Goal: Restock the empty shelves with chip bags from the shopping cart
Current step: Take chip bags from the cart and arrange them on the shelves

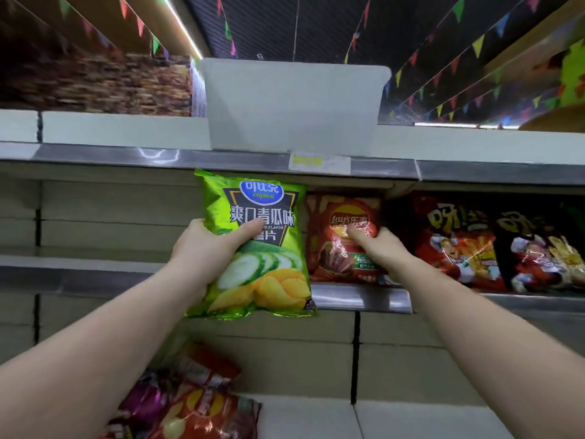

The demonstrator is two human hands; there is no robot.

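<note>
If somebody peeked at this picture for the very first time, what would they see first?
Probably the bright green chip bag in the middle, held up in front of the shelf by the left hand. Right beside it, the right hand presses on a red chip bag standing on the shelf. Colourful little flags hang from the ceiling above.

We see two bare forearms entering from the bottom corners, long and smooth, with no sleeve reaching into view on either. No watch, bracelet or ring shows on the wrists or hands. The left hand (pixel 202 245) is broad across the knuckles, and its thumb is the only digit we see whole. The right hand (pixel 378 245) is seen from the back; its fingers (pixel 356 233) look short-nailed, though blur hides finer detail.
</note>
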